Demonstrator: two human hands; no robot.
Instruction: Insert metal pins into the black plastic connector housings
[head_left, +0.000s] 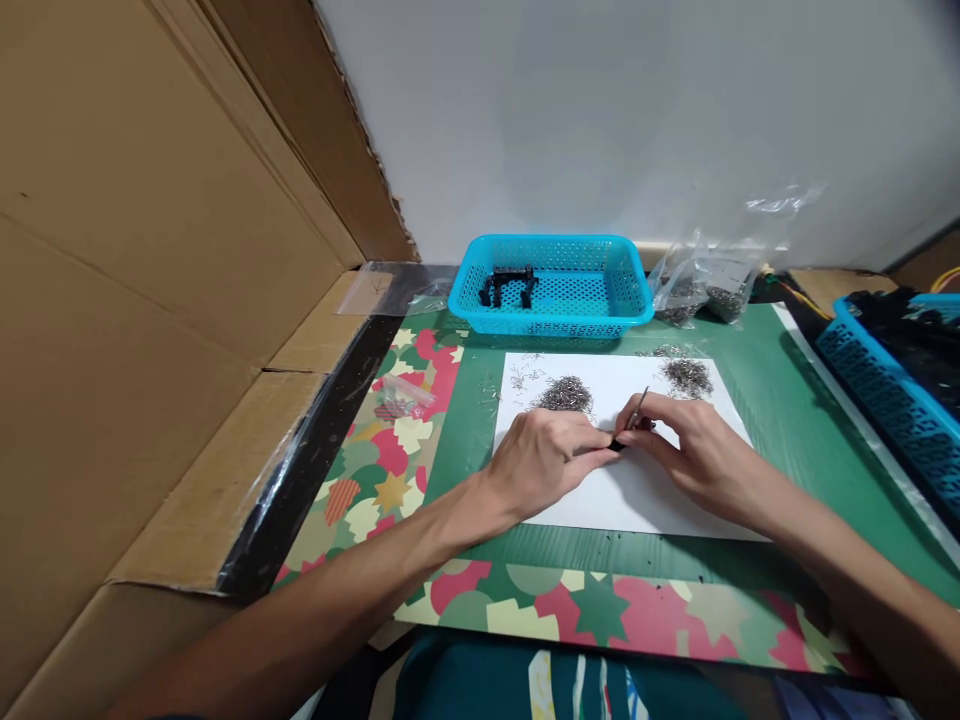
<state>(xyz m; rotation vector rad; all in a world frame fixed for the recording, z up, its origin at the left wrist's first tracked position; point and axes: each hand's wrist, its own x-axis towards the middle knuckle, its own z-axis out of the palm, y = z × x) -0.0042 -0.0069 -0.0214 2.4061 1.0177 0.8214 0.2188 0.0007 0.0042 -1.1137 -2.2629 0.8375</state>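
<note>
My left hand pinches a small black part over the white paper sheet. From the other side my right hand is closed around a thin metal tool, its upper end sticking up past the fingers. The tool's lower end meets the black part or lies very close to it; the fingers hide the exact contact. Just beyond my left hand lies a pile of tiny metal pieces. A second metal pile sits past my right hand, at the sheet's far right corner.
Behind the sheet stands a blue basket with a few black parts in it. Clear bags of metal pieces lean by the wall. Another blue basket, full of black parts, is at right. Cardboard walls the left side.
</note>
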